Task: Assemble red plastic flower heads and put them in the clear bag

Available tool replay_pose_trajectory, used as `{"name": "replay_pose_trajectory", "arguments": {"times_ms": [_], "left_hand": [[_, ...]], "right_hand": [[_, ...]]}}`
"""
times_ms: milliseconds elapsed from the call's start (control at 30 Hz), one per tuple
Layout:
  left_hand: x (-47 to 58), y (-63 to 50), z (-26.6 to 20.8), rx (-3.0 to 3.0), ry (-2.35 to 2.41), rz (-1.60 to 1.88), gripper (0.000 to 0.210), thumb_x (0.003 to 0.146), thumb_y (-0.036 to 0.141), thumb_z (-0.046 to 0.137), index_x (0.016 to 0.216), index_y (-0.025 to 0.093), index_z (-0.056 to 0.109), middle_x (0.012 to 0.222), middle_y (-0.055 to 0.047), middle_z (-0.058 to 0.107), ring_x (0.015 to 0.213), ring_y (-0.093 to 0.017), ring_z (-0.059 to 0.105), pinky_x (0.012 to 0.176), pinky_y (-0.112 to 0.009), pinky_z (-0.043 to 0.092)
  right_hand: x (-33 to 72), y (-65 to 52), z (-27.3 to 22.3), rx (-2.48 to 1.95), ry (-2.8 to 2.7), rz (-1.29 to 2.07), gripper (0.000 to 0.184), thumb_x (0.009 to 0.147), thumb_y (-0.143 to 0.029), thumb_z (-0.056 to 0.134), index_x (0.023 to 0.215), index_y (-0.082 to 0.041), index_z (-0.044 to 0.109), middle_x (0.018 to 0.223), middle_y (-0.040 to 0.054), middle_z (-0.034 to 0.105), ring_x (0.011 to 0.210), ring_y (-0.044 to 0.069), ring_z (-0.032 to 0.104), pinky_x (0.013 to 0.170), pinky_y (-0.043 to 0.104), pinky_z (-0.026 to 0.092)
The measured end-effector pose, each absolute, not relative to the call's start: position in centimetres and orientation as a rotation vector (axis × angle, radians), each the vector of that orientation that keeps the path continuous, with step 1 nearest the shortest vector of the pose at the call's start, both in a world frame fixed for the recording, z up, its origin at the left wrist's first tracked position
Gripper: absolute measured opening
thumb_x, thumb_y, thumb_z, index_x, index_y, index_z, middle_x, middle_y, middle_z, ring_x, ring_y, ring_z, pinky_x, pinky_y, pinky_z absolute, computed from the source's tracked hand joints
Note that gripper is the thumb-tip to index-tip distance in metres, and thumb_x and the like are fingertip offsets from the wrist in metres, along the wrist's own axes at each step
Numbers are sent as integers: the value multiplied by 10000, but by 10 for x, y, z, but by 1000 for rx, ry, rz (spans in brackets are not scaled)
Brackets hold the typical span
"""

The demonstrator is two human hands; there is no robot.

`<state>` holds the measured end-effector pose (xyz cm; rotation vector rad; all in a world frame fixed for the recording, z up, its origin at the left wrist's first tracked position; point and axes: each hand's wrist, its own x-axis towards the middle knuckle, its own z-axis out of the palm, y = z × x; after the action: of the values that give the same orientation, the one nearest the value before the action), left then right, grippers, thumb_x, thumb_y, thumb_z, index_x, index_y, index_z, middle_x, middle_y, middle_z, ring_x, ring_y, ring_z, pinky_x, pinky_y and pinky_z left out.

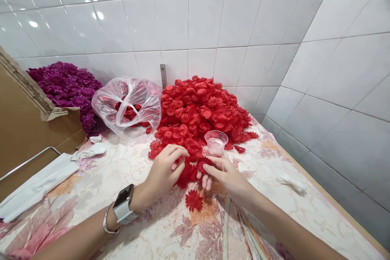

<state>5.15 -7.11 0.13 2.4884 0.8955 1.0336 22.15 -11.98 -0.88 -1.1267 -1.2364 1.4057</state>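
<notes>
Red artificial flower pieces with narrow petals lie in a big heap [198, 109] in front of me, spreading toward my hands. My right hand [225, 172] pinches a red flower piece [202, 164] between thumb and index finger, its other fingers curled beneath. Left of it, my left hand [166, 170] hovers at the near edge of the heap, fingers bent, thumb and index tips slightly apart, with nothing visible between them. One red flower [194, 200] lies alone on the cloth below both hands. Just beyond my right hand stands a small clear plastic cup [216, 143] with whitish contents.
A knotted clear plastic bag [128, 107] with red pieces sits left of the heap, beside purple flowers [71, 89]. A cardboard box [36, 118] stands at the left. Thin stem-like strips [248, 231] lie near the front. Crumpled white scraps [93, 151] rest on the floral tablecloth [128, 170].
</notes>
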Motion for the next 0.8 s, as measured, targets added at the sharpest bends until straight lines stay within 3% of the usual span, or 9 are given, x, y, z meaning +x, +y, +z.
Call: {"name": "replay_pose_trajectory", "arguments": {"times_ms": [300,633,800], "left_hand": [[58,-82,6,2282,807,879,133,786,254,552,841,196,659,852,-30,640,771,-139,583,706,-242,443],[59,-83,7,2103,840,766,92,732,261,613,758,181,650,765,-1,669,712,-137,591,678,-234,437],[60,-75,1,1735,775,756,146,745,296,582,703,156,576,681,3,616,667,-131,576,649,-245,446]], "right_hand": [[217,-121,-12,-1137,-1208,1395,296,696,-431,587,675,-141,529,473,-21,574,418,112,581,425,211,461],[217,-122,-20,-1246,-1238,1337,348,717,-476,587,609,-148,535,405,-34,541,341,94,517,329,179,383],[219,-120,-14,-1141,-1334,1416,342,700,-486,593,654,-152,544,513,-6,597,432,116,570,422,220,452]]}}
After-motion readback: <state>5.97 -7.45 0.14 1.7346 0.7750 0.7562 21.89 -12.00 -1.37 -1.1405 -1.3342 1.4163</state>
